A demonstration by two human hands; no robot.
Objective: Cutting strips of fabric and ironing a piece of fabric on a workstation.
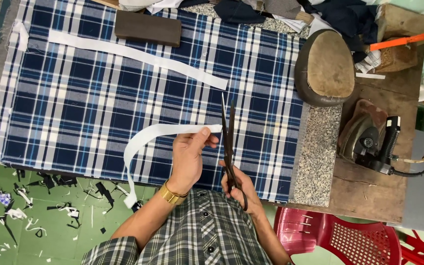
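Your left hand is curled shut around one end of a long white fabric strip, thumb and fingers pinching it near its tip, which pokes out just past your fingertips toward the scissors. From your grip the strip arcs away to the outer side of that hand, bends downward and hangs over the table edge, its loose end dangling near the green floor. Your right hand sits just beside the left, nearer your body, closed through the handles of the dark scissors; the blades point away from you, look nearly together, and stand right next to the strip's tip, though whether they touch it you cannot tell. Beyond both hands lies a blue and white plaid cloth spread over the table, with a second white strip lying diagonally across it and a dark brown block farther off. Out past your right hand rest a rounded pressing pad and, closer, an old iron on the wooden bench. Below your left arm, fabric scraps litter the floor, and a red plastic chair stands beside your right elbow.
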